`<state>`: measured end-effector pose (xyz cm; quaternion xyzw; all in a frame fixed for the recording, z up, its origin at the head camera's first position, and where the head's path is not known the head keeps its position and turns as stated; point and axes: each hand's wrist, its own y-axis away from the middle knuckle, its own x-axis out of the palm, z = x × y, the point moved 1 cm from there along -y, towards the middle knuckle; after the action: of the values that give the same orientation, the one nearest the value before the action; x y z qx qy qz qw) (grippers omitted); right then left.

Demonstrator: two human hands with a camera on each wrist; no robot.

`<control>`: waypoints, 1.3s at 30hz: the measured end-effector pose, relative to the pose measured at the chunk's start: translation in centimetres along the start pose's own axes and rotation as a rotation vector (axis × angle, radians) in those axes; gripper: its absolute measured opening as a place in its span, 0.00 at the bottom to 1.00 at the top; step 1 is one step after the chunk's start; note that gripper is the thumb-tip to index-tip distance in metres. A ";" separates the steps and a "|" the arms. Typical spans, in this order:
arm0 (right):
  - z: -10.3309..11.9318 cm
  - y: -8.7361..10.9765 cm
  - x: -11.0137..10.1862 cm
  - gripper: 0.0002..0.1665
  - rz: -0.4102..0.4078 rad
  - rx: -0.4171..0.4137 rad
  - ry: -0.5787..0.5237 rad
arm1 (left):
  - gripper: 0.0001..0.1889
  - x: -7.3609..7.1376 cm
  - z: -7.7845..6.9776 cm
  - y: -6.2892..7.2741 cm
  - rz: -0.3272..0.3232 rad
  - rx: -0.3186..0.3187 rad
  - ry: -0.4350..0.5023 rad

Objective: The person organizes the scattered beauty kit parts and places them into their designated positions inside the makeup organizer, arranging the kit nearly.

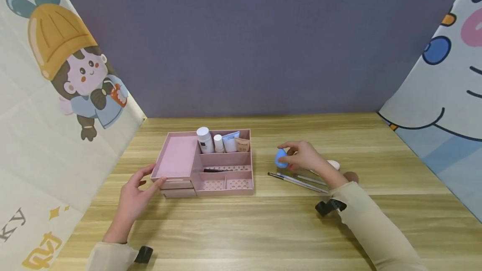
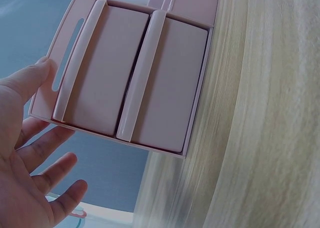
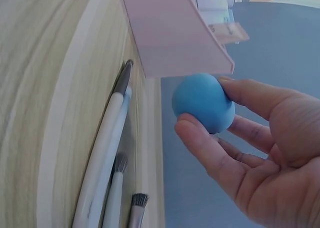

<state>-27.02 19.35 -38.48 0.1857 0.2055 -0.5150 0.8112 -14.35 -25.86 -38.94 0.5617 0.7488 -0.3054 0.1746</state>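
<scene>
A blue makeup sponge point(image 3: 202, 101) is pinched between the thumb and fingers of my right hand point(image 1: 304, 156), to the right of the pink organizer point(image 1: 177, 156). My left hand point(image 1: 133, 195) touches the organizer's front left corner. In the left wrist view, the thumb lies on the top edge and the other fingers point(image 2: 62, 168) are spread at the side. Two drawer fronts point(image 2: 107, 70) face that camera, both pushed in. A white bottle point(image 1: 204, 140), a smaller white bottle point(image 1: 219, 144) and two tubes point(image 1: 231, 141) stand in the rear compartment. A dark slim pencil-like item point(image 1: 216, 170) lies in the middle one.
Several makeup brushes point(image 1: 301, 183) lie on the wooden table point(image 1: 241, 229) below my right hand. A pale rounded item point(image 1: 333, 164) and a brown round brush head point(image 1: 351, 177) are partly behind the right forearm. A grey-blue panel point(image 1: 256, 45) stands behind the table.
</scene>
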 end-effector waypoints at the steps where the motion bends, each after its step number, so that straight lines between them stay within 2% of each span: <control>1: 0.2 0.1 0.1 0.32 -0.006 -0.009 0.001 | 0.27 0.0 0.0 0.0 -0.001 0.000 0.000; 9: 1.1 0.7 0.8 0.29 -0.032 -0.132 0.011 | 0.27 0.0 0.1 0.0 -0.004 0.003 -0.005; 20: 2.6 1.0 2.2 0.27 -0.048 -0.265 0.096 | 0.27 0.0 0.3 -0.2 0.000 0.008 0.013; 27: 3.4 0.9 3.4 0.27 -0.048 -0.283 0.079 | 0.27 0.1 0.4 -0.2 -0.006 0.010 0.015; 34: 4.5 0.9 4.3 0.26 -0.039 -0.345 0.077 | 0.27 0.1 0.3 -0.1 -0.011 0.011 0.020; 39: 4.8 0.6 5.2 0.25 -0.018 -0.347 0.063 | 0.27 0.1 0.2 -0.1 -0.013 0.012 0.022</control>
<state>-23.75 13.16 -37.12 0.0572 0.3184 -0.4731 0.8195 -14.47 -25.92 -39.14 0.5611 0.7525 -0.3048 0.1611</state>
